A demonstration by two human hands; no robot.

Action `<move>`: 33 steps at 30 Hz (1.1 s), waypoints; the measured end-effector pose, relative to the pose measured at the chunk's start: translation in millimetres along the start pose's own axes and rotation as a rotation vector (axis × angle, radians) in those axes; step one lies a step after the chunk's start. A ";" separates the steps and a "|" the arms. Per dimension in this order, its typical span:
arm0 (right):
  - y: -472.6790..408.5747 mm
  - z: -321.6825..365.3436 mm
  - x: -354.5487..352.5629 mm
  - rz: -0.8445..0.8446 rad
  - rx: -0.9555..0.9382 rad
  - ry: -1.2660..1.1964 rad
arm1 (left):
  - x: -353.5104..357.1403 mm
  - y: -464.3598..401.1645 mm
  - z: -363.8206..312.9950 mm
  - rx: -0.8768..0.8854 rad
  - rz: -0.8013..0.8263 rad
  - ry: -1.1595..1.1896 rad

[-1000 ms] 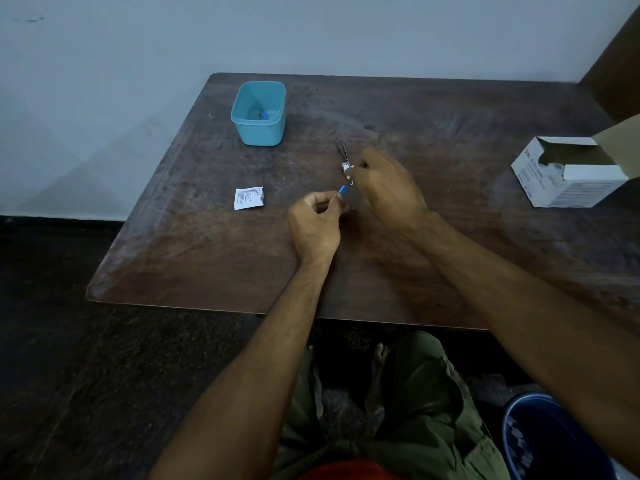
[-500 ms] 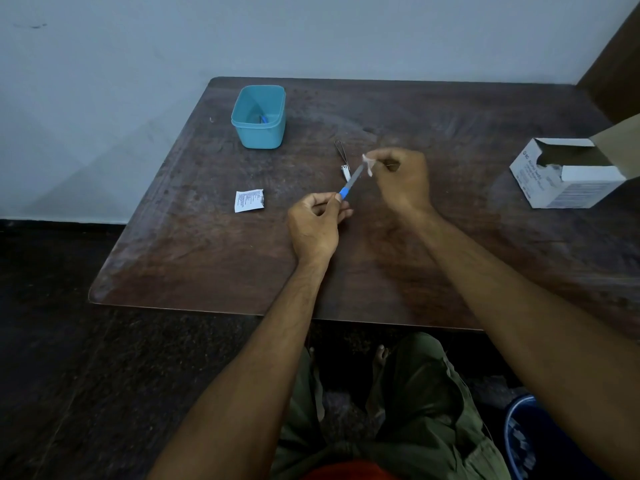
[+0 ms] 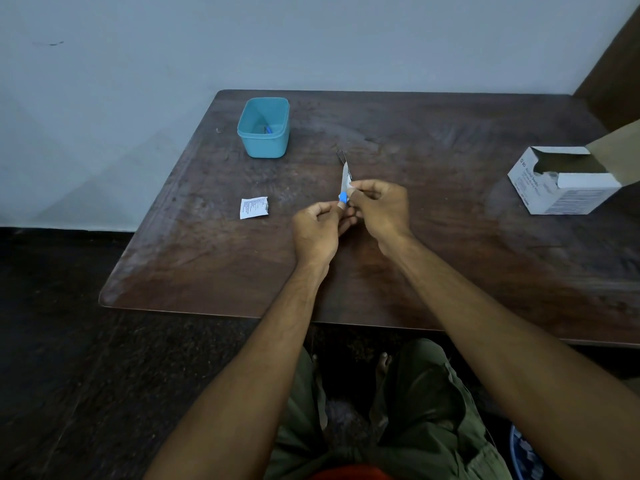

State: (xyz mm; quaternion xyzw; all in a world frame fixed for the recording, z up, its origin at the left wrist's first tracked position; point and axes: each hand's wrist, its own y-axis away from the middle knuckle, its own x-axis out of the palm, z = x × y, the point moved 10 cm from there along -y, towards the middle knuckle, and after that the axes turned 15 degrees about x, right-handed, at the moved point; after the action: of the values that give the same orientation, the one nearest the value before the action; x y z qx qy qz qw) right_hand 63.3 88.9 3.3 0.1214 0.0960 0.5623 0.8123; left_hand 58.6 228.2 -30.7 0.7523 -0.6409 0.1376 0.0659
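Over the middle of the brown table (image 3: 450,140), my left hand (image 3: 317,226) pinches the blue base (image 3: 343,196) of a slim object. Its pale shaft (image 3: 344,178) points up and away from me. My right hand (image 3: 379,206) pinches a small white piece (image 3: 352,186) against the shaft just above the blue base. A thin metal tool (image 3: 341,154) lies on the table right behind the shaft's tip, partly hidden by it.
A teal tub (image 3: 264,128) with something small and blue inside stands at the back left. A torn white sachet (image 3: 254,207) lies left of my hands. An open white carton (image 3: 561,181) sits at the right. A blue bucket (image 3: 523,455) is on the floor by my right knee.
My right hand slid the white piece out to the shaft's far end, then came back down to the blue base. The shaft now stands more upright.
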 end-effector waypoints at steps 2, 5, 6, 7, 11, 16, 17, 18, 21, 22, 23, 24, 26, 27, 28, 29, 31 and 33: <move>2.5 2.0 1.5 0.022 0.011 -0.024 | -1.0 -0.1 -0.3 -0.004 0.001 -0.010; 4.0 5.8 2.2 0.022 0.010 0.001 | -4.0 -2.2 0.1 -0.002 -0.001 -0.037; 3.9 6.6 2.6 0.018 0.008 0.011 | -4.8 -2.9 -0.3 0.001 0.004 -0.051; 3.6 7.4 3.4 0.015 0.006 0.017 | -5.4 -3.7 -0.8 0.005 0.010 -0.067; 1.6 10.7 10.7 0.015 0.010 0.029 | -10.3 -8.2 -9.2 0.027 0.025 -0.122; -2.7 14.6 17.1 0.002 0.017 -0.003 | -19.7 -13.8 -18.9 -0.016 0.055 -0.194; -3.3 15.6 18.5 0.001 0.016 -0.009 | -21.1 -14.7 -20.1 -0.019 0.074 -0.247; -4.0 16.8 20.5 0.003 0.015 -0.009 | -22.6 -16.1 -22.2 -0.014 0.088 -0.287; -4.5 19.9 27.2 0.019 0.013 0.001 | -26.6 -21.5 -28.5 0.007 0.084 -0.319; -4.9 21.8 29.0 0.023 0.009 -0.001 | -27.8 -24.0 -31.6 0.013 0.078 -0.325; -5.4 24.6 30.4 0.026 0.005 -0.002 | -29.4 -27.5 -35.4 0.020 0.071 -0.336; -5.8 27.6 31.8 0.029 0.000 -0.002 | -31.2 -31.4 -39.7 0.032 0.064 -0.358; -7.4 36.0 35.7 0.031 -0.009 -0.001 | -36.5 -44.8 -52.4 0.078 0.045 -0.421; -8.5 41.2 38.1 0.031 -0.019 0.000 | -39.4 -53.3 -60.1 0.105 0.034 -0.448; -9.9 46.5 40.5 0.031 -0.030 0.002 | -42.8 -62.8 -68.5 0.130 0.023 -0.477; -11.0 51.7 42.7 0.031 -0.043 0.006 | -46.2 -73.3 -76.3 0.149 0.015 -0.511; -14.1 61.8 47.2 0.032 -0.066 0.021 | -54.1 -97.1 -93.2 0.178 0.001 -0.602; -18.5 69.4 51.6 0.035 -0.086 0.039 | -62.0 -122.9 -109.7 0.201 -0.021 -0.690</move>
State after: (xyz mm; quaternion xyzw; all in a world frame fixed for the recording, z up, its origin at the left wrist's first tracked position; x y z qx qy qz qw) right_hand 118.0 124.7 62.7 0.0771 0.0856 0.5822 0.8048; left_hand 157.2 337.9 65.3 0.7637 -0.6010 -0.0630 -0.2272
